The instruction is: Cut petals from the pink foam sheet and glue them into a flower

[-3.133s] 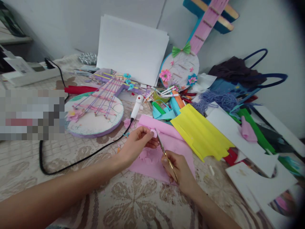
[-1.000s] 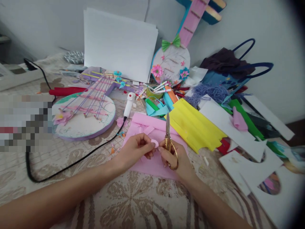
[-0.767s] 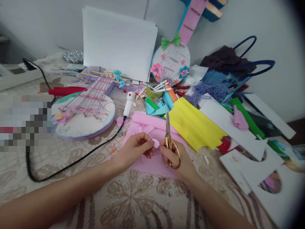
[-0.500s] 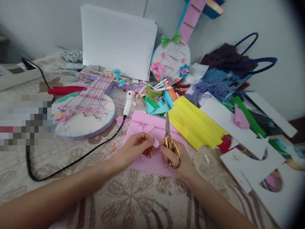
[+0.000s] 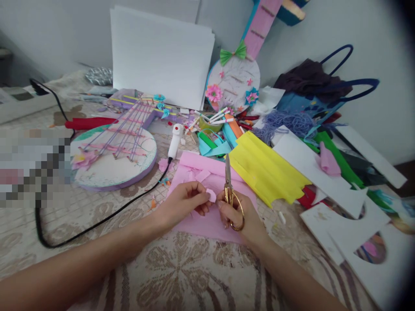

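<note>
My left hand [image 5: 191,198] pinches a small pink paper piece [image 5: 211,195] between thumb and fingers. Just to the right, my right hand [image 5: 238,211] grips gold-handled scissors [image 5: 228,181], their blades pointing away from me and looking closed. The right fingertips are close to the paper piece but apart from it. Beneath both hands lies a pink crepe paper sheet [image 5: 223,226], rolled at its far edge, with loose pink scraps [image 5: 196,173] on it.
Left stands a white-and-purple paper instrument [image 5: 119,168]; a white glue gun [image 5: 175,140] with a black cord [image 5: 113,220] lies beside it. Yellow crepe paper [image 5: 269,166], purple yarn [image 5: 285,123] and cut white board [image 5: 343,233] are at right. A decorated paper guitar [image 5: 235,80] leans behind.
The right fingertips have drawn slightly away from the pink paper piece, which now shows more fully in the left fingers. The scissors stay in the right hand.
</note>
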Action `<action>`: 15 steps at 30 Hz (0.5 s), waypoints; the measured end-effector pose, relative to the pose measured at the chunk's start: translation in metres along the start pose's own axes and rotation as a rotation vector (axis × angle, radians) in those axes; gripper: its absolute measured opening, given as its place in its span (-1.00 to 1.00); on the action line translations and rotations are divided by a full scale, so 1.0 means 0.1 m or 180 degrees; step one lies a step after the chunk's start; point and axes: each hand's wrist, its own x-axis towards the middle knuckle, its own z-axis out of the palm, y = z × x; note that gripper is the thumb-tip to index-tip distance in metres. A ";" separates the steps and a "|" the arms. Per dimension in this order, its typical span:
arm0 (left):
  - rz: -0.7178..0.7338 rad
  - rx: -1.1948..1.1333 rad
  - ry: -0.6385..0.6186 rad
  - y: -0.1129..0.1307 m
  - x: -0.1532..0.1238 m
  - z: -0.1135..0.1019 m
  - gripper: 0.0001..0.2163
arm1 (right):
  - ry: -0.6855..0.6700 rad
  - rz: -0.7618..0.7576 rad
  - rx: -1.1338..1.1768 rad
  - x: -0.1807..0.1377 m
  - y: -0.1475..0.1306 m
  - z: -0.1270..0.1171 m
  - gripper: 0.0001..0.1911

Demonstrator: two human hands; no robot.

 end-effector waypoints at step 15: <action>0.0140 -0.0317 -0.0158 0.02 0.04 -0.09 -0.83 | -0.0060 -0.0257 0.0408 -0.06 0.00 0.00 -0.54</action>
